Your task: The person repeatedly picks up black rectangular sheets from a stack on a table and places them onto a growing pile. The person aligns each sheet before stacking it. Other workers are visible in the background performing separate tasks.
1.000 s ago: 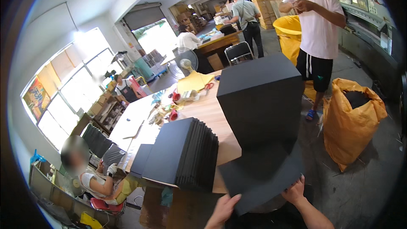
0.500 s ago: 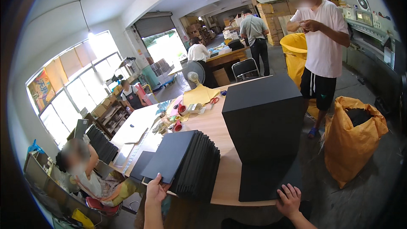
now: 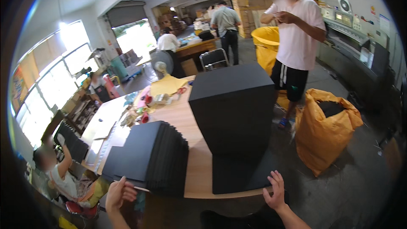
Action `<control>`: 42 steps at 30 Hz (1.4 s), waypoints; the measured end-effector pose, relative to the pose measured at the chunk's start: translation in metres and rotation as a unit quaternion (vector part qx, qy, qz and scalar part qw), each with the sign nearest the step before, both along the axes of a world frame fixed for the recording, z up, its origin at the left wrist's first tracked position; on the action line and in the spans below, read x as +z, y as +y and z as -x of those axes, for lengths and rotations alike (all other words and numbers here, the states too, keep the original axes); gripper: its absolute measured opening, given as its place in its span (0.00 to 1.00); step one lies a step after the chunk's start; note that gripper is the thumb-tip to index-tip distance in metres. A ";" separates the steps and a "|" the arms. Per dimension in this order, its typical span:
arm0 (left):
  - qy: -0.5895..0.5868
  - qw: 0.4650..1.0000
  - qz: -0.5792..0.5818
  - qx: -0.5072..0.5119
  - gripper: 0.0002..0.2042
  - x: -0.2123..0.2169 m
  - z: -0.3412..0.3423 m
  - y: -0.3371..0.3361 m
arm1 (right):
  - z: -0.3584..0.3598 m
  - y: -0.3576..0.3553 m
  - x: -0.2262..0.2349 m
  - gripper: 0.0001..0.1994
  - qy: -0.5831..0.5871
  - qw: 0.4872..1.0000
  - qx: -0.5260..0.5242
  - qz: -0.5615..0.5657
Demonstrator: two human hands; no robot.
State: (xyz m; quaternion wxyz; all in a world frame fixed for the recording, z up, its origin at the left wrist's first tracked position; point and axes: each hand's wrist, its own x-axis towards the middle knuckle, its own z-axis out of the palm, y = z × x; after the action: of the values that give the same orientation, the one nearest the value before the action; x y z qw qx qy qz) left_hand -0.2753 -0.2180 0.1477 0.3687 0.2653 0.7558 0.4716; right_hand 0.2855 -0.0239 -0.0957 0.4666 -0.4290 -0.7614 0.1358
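My left hand (image 3: 118, 193) curls at the near lower corner of a leaning, fanned stack of black sheets (image 3: 154, 154); a thin pale edge runs across its fingers, and I cannot tell whether it grips it. My right hand (image 3: 276, 190), fingers spread, rests on the near edge of a flat black sheet (image 3: 237, 174) lying at the front of the wooden table (image 3: 193, 129). Just behind that sheet stands a tall block of stacked black sheets (image 3: 231, 110).
A person in a white shirt (image 3: 296, 38) stands right of the table by a yellow bin (image 3: 266, 44). A yellow sack (image 3: 326, 131) sits on the floor. A seated person (image 3: 57, 171) works at lower left. A fan (image 3: 160, 65), scissors and tape rolls (image 3: 146, 101) crowd the table's far end.
The black sheet that both hands held has been laid flat before the tall block. My left hand moved to the fanned stack's near corner; my right hand stays at the sheet's edge.
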 end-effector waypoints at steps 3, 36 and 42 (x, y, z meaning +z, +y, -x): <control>-0.092 0.977 -0.151 -0.119 0.30 -0.027 -0.040 -0.017 | -0.022 0.006 0.000 0.14 0.086 0.986 -0.111 0.086; 0.152 0.836 -0.299 -0.434 0.21 -0.203 -0.296 0.229 | 0.016 0.073 0.056 0.19 0.422 0.783 0.072 0.450; 0.117 0.849 -0.281 -0.432 0.22 -0.215 -0.292 0.231 | 0.011 0.071 0.052 0.18 0.426 0.784 0.081 0.445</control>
State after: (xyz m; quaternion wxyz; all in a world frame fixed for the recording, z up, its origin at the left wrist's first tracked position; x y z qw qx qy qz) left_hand 0.0172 0.0129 -0.0676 0.3535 0.7110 0.4373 0.4222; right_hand 0.2741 0.0474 -0.0441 0.4884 -0.4244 -0.3722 0.6654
